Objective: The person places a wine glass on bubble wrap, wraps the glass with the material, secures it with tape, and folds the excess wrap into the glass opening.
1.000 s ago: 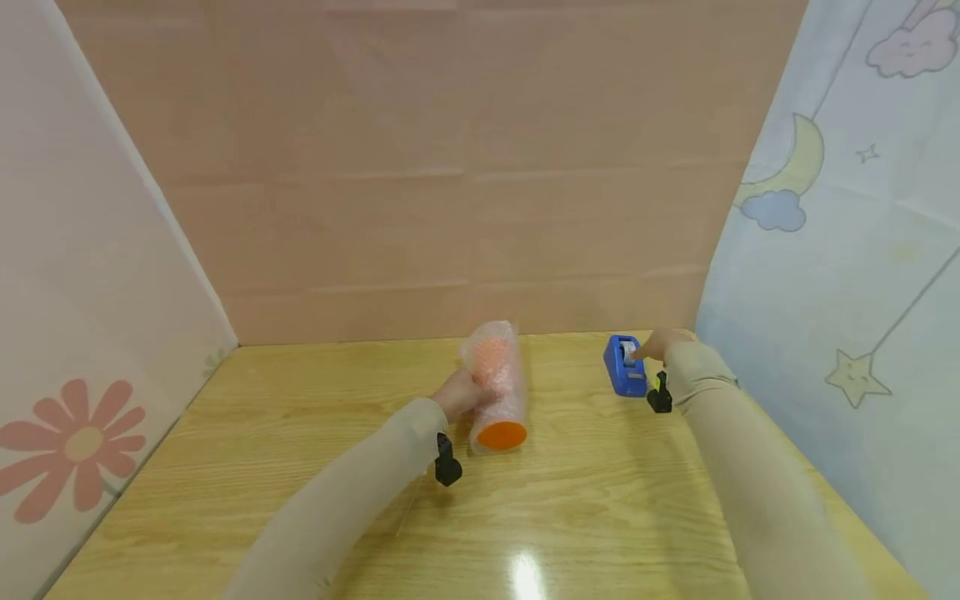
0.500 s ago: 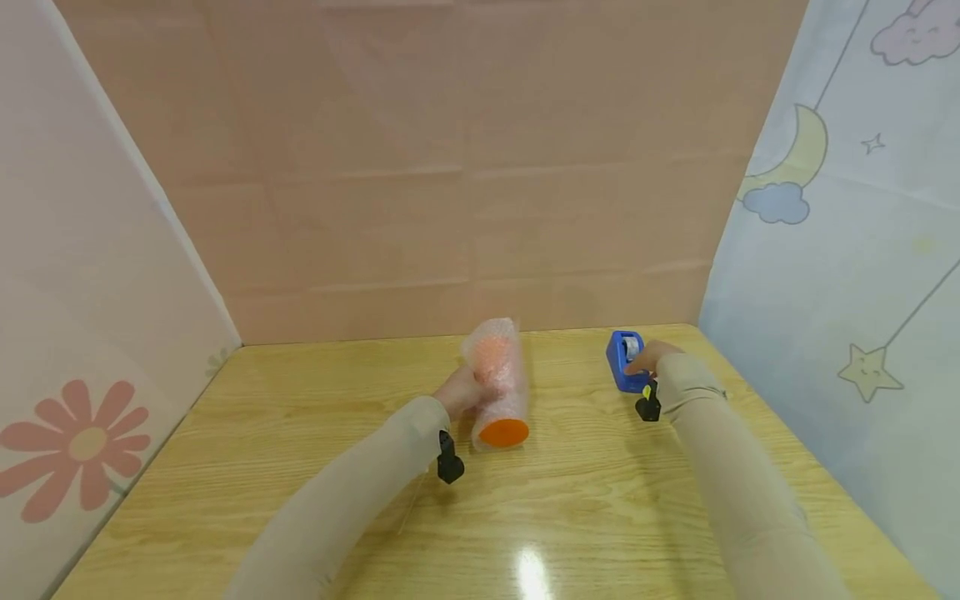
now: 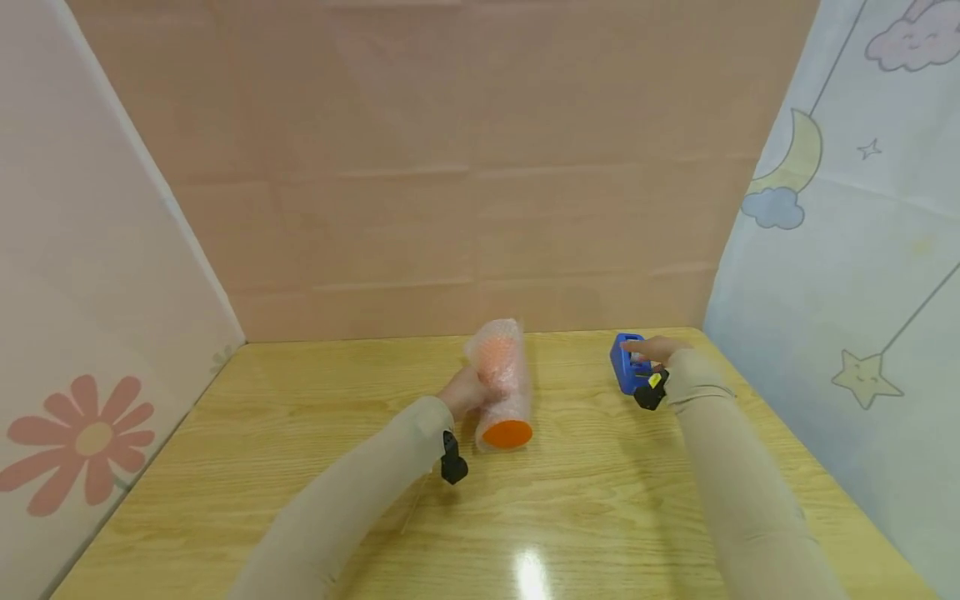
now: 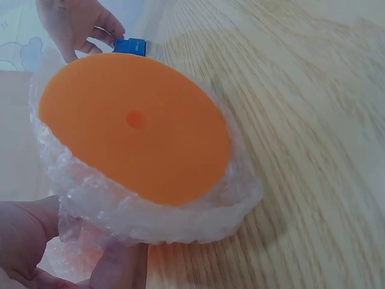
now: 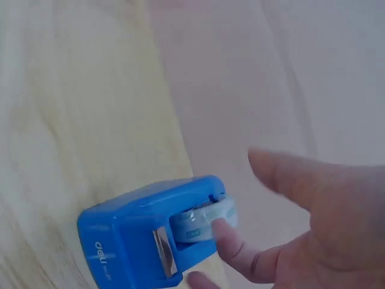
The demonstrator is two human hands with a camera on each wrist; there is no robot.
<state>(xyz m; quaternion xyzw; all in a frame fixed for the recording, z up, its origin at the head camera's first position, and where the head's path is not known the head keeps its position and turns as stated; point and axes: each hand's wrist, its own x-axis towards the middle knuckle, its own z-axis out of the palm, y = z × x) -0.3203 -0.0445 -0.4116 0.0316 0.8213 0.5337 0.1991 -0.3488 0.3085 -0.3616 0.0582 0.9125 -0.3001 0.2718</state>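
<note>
A bubble-wrapped orange cylinder [image 3: 507, 358] lies on the table, its flat orange end [image 4: 132, 138] facing the person. My left hand [image 3: 462, 392] grips it from the left side, around the bubble wrap [image 4: 126, 208]. Over at the right, a blue tape dispenser [image 3: 621, 367] stands near the back of the table. Above it is my right hand [image 3: 654, 348], thumb spread away and one fingertip right at the clear tape roll [image 5: 201, 221] in the dispenser. The metal cutter edge [image 5: 164, 251] shows at the dispenser's front.
The wooden table [image 3: 337, 367] meets a tan backdrop [image 3: 360, 217] at its far edge. A flower-printed panel [image 3: 90, 250] bounds it on the left, and a panel with moon and stars [image 3: 847, 275] on the right.
My right hand dips toward the dispenser's front, then shifts back up to the tape roll. The left hand keeps its grip on the wrapped cylinder, which stays in place.
</note>
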